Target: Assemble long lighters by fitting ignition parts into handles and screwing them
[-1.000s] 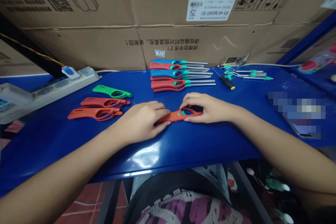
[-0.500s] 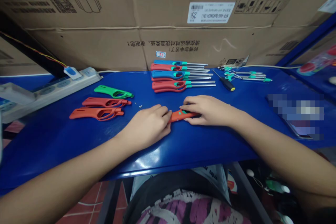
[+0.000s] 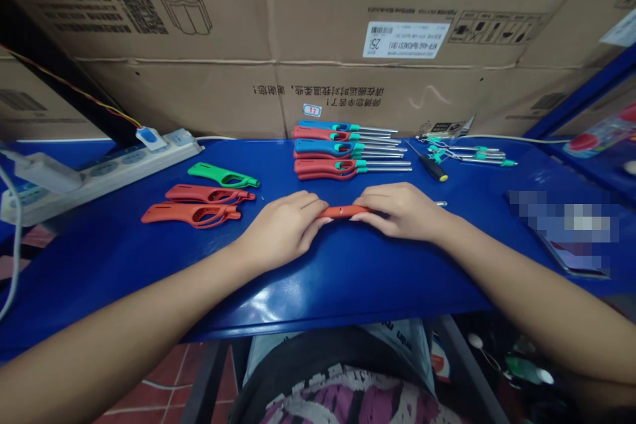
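Observation:
Both my hands grip one orange lighter (image 3: 344, 212) edge-on, just above the blue tabletop. Fingers and thumb of my left hand (image 3: 285, 228) close on its left end. My right hand (image 3: 397, 212) closes round the other end, and a metal tube tip (image 3: 441, 203) shows beyond it. Most of the lighter is hidden by the fingers. Left of my hands lie a green lighter shell (image 3: 223, 175), a red shell (image 3: 209, 194) and an orange shell (image 3: 191, 214). Behind my hands, several red and blue lighters with metal tubes (image 3: 325, 168) lie in a row.
A screwdriver (image 3: 433, 167) and several metal tubes with teal parts (image 3: 477, 156) lie at the back right. A phone-like, partly blurred object (image 3: 571, 258) is on the right. A power strip (image 3: 104, 175) runs along the left. A cardboard box (image 3: 322, 33) stands behind.
Both hands have turned the orange lighter so its narrow edge faces up; its teal parts no longer show. The metal tip past my right hand has come into sight. The view has shifted slightly.

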A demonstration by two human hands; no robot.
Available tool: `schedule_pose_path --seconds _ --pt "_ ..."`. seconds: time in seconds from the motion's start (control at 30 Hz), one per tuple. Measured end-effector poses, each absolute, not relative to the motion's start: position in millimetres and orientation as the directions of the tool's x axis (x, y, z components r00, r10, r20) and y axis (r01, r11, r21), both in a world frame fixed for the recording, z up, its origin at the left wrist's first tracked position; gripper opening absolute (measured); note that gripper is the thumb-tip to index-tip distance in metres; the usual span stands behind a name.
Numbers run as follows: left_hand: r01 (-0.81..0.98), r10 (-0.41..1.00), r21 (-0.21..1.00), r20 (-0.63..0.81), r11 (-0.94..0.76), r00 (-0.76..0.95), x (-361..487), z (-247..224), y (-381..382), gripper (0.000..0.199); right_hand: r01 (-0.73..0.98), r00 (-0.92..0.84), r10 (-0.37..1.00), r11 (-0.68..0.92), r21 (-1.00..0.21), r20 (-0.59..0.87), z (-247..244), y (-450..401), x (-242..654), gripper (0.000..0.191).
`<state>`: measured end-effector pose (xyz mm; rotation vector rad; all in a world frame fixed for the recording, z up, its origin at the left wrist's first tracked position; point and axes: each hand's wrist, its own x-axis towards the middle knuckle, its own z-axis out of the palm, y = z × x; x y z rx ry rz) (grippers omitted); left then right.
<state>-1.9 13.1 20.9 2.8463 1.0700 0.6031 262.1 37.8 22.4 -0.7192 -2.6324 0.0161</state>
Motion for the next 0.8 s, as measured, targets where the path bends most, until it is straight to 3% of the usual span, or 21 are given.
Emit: schedule_pose_path --seconds 0.13,0.3,0.5,0.67,0.8 --pt "0.634 0.631 0.130 0.364 -0.762 0.685 -5.0 25.7 17.4 0.025 0.488 -0.771 0.529 0.849 -0.204 0.355 31.4 43.1 269.0 0.023" --pt "0.634 0.633 0.139 0.381 -0.760 0.674 -7.6 27.1 19.3 0.027 0.486 -0.757 0.490 0.864 -0.130 0.432 39.6 42.2 273.9 0.021" --pt "0.604 0.636 0.212 0.351 -0.769 0.687 -3.7 21.4 18.5 0.033 0.547 -0.740 0.552 0.826 -0.134 0.385 37.8 39.7 272.6 0.023" --pt "0.617 0.589 0.057 0.375 -0.785 0.715 -4.1 24.5 18.5 0.038 0.582 -0.748 0.600 0.798 -0.155 0.283 37.2 37.6 268.1 0.030" --pt "0.602 0.547 -0.032 0.380 -0.798 0.746 -6.2 24.9 18.4 0.042 0.460 -0.793 0.517 0.855 -0.238 0.323 35.3 34.5 261.9 0.028"
